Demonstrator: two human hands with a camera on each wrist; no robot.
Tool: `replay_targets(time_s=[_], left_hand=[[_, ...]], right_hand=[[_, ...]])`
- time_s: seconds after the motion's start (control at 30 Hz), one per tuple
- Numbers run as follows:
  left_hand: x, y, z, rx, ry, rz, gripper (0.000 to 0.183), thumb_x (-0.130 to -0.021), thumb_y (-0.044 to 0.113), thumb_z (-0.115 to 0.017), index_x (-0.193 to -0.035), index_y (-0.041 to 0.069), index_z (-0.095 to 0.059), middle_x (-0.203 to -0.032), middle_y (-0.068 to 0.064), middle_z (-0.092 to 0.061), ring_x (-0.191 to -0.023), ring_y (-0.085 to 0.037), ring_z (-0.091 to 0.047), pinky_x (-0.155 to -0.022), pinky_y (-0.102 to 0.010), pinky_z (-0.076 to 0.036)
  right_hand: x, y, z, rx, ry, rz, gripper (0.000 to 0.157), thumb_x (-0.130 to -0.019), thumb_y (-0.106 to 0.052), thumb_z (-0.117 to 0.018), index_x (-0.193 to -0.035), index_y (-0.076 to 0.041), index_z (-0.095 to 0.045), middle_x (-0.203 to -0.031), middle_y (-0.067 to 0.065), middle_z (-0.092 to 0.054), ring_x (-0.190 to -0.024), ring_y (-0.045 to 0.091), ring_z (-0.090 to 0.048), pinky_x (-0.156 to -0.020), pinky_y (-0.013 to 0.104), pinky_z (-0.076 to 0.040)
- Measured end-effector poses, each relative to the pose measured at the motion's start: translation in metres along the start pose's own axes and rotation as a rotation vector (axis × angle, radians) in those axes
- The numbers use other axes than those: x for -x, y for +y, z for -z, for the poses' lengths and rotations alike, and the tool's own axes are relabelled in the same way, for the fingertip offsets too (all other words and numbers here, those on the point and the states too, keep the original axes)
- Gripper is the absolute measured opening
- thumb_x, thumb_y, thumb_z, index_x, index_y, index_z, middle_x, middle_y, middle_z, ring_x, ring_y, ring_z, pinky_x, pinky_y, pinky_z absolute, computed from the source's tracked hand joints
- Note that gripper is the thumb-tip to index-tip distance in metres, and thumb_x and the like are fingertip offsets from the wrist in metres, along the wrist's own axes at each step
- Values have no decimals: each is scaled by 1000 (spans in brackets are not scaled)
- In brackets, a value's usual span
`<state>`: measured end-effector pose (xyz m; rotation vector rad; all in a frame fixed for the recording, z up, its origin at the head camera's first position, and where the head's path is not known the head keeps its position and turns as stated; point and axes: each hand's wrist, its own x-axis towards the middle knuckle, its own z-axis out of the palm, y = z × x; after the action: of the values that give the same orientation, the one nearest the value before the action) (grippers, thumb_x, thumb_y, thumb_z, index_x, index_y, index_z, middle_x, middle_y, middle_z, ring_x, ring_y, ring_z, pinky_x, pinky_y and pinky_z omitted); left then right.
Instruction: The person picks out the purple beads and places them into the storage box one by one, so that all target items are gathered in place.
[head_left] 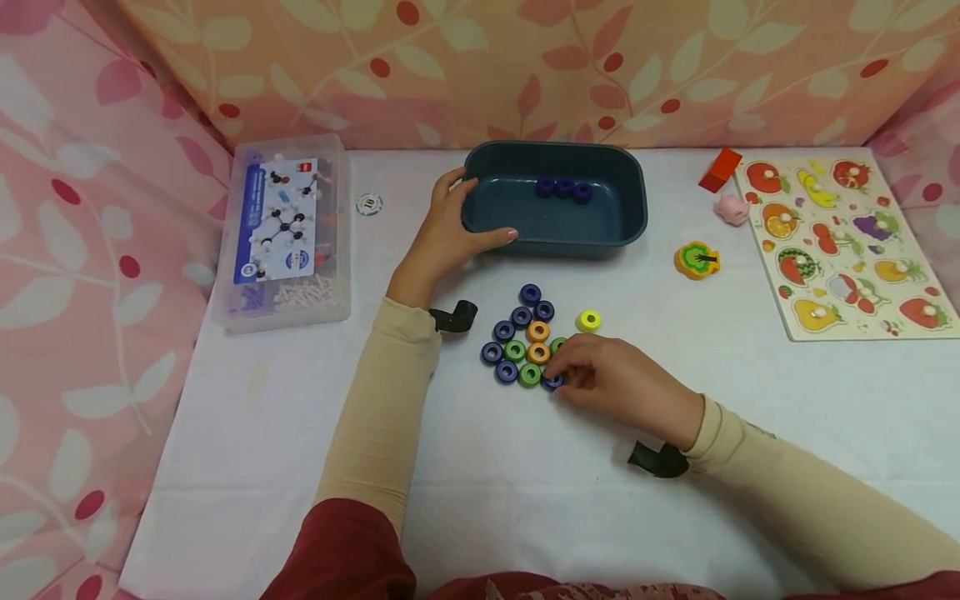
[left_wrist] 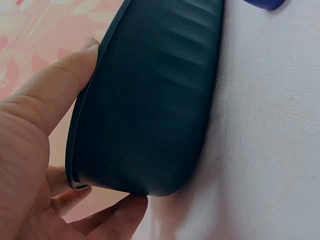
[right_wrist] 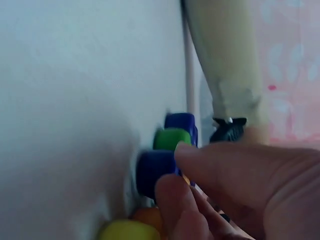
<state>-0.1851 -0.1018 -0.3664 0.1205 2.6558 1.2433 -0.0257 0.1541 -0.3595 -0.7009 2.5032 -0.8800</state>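
Note:
My left hand [head_left: 448,233] grips the left end of a dark teal plastic tub [head_left: 555,247]. Its thumb lies along the front rim and its fingers wrap the side, as the left wrist view shows. Three blue rings [head_left: 564,187] lie inside the tub by the back wall. In front of it, a cluster of blue, green [head_left: 529,375] and orange rings [head_left: 537,332] rests on the white cloth. At the cluster's lower right, my right hand [head_left: 626,385] pinches a blue ring [right_wrist: 154,172] between thumb and fingertips. Its fingers partly cover a green ring [head_left: 557,344]. A yellow ring [head_left: 589,321] sits just beyond.
At the left stands a clear lidded box [head_left: 337,250] of molecule-model parts, with a round token [head_left: 369,204] beside it. A fruit puzzle board [head_left: 847,258] lies far right. Near it are a red block [head_left: 721,170], a pink pig figure [head_left: 731,210] and a tree-shaped piece [head_left: 697,260].

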Motion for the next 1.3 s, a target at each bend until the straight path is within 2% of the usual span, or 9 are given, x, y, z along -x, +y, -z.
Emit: replay_targets(time_s=[0.2, 0.5, 0.63, 0.8, 1.03, 1.17, 1.3], left_hand=[[0, 1, 0, -2, -6, 2, 111, -72, 66, -80, -160, 24, -27, -165, 19, -5, -151, -13, -24, -121, -37, -28], [0, -1, 1, -9, -3, 3, 110, -72, 66, -80, -160, 25, -26, -165, 20, -4, -151, -12, -23, -122, -37, -27], [-1, -2, 0, -8, -1, -6, 110, -72, 66, -80, -159, 24, -27, -165, 19, -5, -151, -12, -23, -121, -37, -27], [-2, -1, 0, -14, -1, -4, 111, -72, 67, -79, -160, 25, -26, -166, 19, -4, -152, -12, -23, -122, -37, -27], [-3, -3, 0, 8, -3, -16, 112, -72, 66, -80, -160, 22, -27, -166, 18, -5, -151, -12, -23, -122, -35, -27], [-3, -3, 0, 16, -4, -30, 112, -72, 65, -81, -159, 19, -28, -166, 16, -6, -151, -12, -23, -122, -34, -26], [-3, -3, -1, 10, 3, -31, 111, -72, 65, -80, -159, 19, -28, -166, 16, -7, -151, -12, -24, -122, -33, -26]], right_hand=[[1, -6, -8, 65, -4, 19, 23, -85, -15, -81, -106, -20, -74, -102, -9, -67, -77, 3, -57, -71, 24, -51], [-2, -9, -10, 55, -4, 41, 22, -84, -16, -82, -104, -20, -74, -95, -9, -67, -73, 3, -56, -68, 23, -50], [-2, -11, 2, -26, -10, 38, 23, -85, -18, -81, -106, -23, -75, -100, -11, -69, -74, 4, -58, -66, 22, -52], [-10, -19, 38, -96, 68, 1, 26, -86, -17, -80, -111, -24, -73, -108, -9, -70, -77, 6, -65, -67, 25, -56], [-42, -23, 85, -17, 251, -60, 26, -88, -25, -79, -113, -21, -74, -107, -4, -70, -80, 11, -69, -66, 28, -56], [-77, -19, 105, 22, 267, -96, 30, -90, -35, -76, -116, -20, -74, -113, -1, -68, -83, 15, -68, -67, 26, -54], [-125, -12, 121, 40, 234, -129, 36, -91, -38, -74, -121, -19, -73, -117, 2, -69, -94, 18, -63, -79, 29, -51]])
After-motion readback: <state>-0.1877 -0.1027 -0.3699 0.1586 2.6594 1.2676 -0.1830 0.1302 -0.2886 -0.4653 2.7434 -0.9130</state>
